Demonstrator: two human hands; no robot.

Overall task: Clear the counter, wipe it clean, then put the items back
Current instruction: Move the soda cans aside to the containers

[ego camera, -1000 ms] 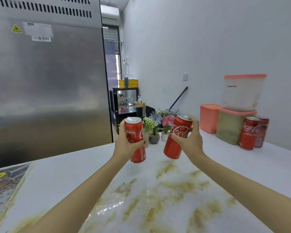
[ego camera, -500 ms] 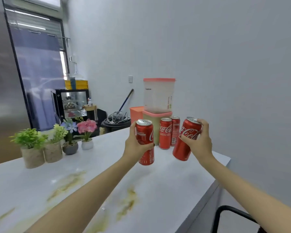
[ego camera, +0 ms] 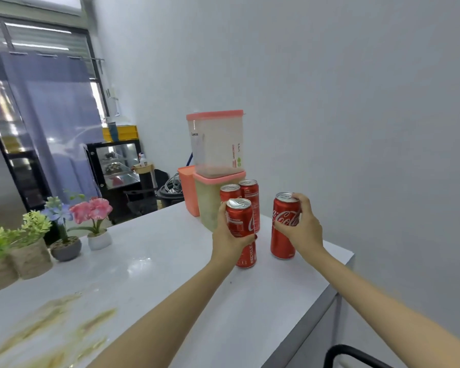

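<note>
White glossy counter [ego camera: 149,264] is carrying yellowish smears at lower left, not yet wiped. Left hand [ego camera: 230,239] is gripping one red aluminium cola can [ego camera: 241,229]; right hand [ego camera: 302,229] is gripping another red cola can [ego camera: 284,224], both frame-centre, beside two parked cans. Clearing looks partly done; can bases' contact is unclear.

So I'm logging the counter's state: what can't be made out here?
- Head view: the back red soda can, mostly hidden behind nearer cans.
- Yellowish smears on the white counter, cut off by the bottom-left edge.
- Handwritten label on the clear pink-lidded tub, too small.
- Left hand covers its red can's label.
</note>
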